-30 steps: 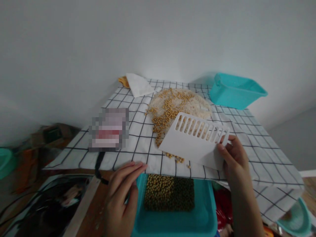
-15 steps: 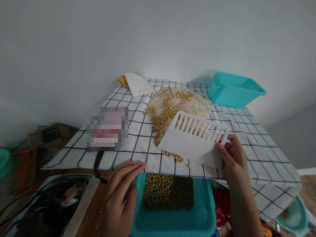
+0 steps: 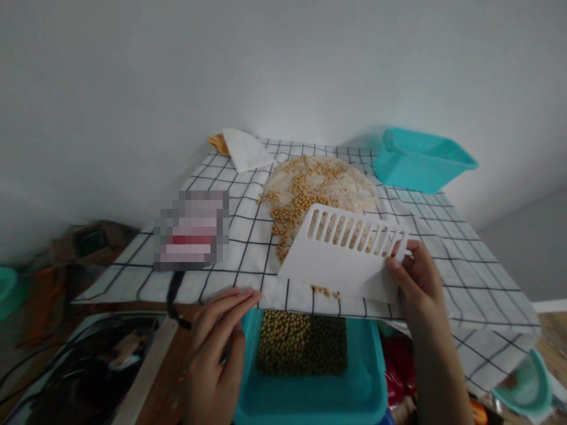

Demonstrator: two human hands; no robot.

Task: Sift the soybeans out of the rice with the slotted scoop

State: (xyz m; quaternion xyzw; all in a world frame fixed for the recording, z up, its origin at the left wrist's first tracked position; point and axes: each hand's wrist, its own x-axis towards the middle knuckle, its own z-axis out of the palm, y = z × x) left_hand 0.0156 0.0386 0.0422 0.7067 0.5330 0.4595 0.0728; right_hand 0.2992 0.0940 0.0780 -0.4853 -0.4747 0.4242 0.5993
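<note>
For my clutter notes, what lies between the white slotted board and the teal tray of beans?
A few yellow beans on a strip of checked cloth, seen in the head view.

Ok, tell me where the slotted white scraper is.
The slotted white scraper is just right of centre in the head view, gripped at its right end by the right hand, in front of the spread yellow beans.

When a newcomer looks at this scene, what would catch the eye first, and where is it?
Probably the white plate, slotted along its top and held in the right hand near the front edge of the checked cloth. Beyond it, yellow beans lie scattered over a pale heap. Turquoise also stands out: a box at the far right of the cloth and a tray below its front edge.
</note>
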